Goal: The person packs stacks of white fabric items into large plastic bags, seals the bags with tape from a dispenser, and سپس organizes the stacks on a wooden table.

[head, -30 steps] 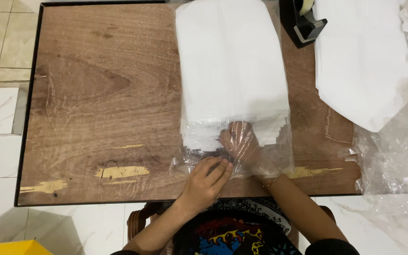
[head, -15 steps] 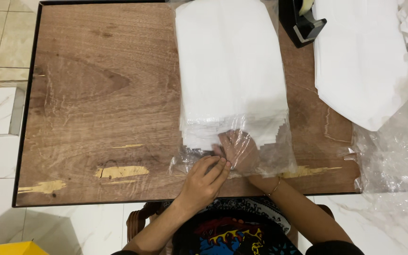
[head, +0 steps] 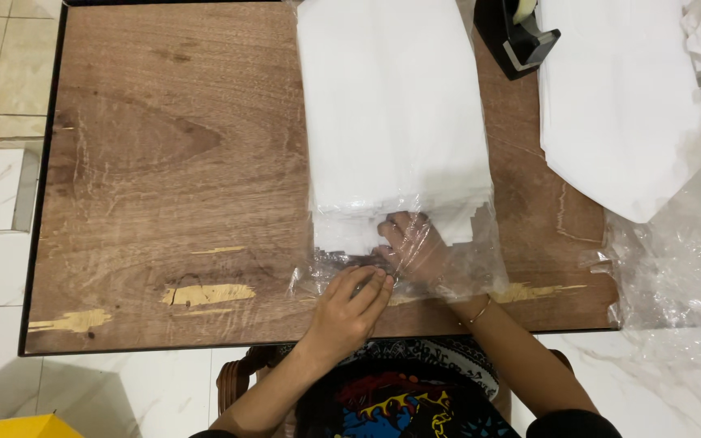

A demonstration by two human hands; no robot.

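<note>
A thick stack of white sheets (head: 395, 105) lies in a clear plastic bag (head: 480, 259) on the wooden table (head: 164, 162). The bag's open end faces me at the table's near edge. My right hand (head: 411, 247) is inside the bag's mouth, fingers against the near edge of the stack, seen through the film. My left hand (head: 350, 304) pinches the bag's lower lip just left of it, holding the film down on the table.
A black tape dispenser (head: 517, 32) stands at the back, right of the stack. A second white pile (head: 618, 113) and crumpled clear plastic (head: 683, 268) fill the right side. A yellow object (head: 10, 426) sits on the tiled floor at bottom left.
My right hand has slid a little left and deeper along the stack's near edge inside the bag. My left hand stays on the bag's lip.
</note>
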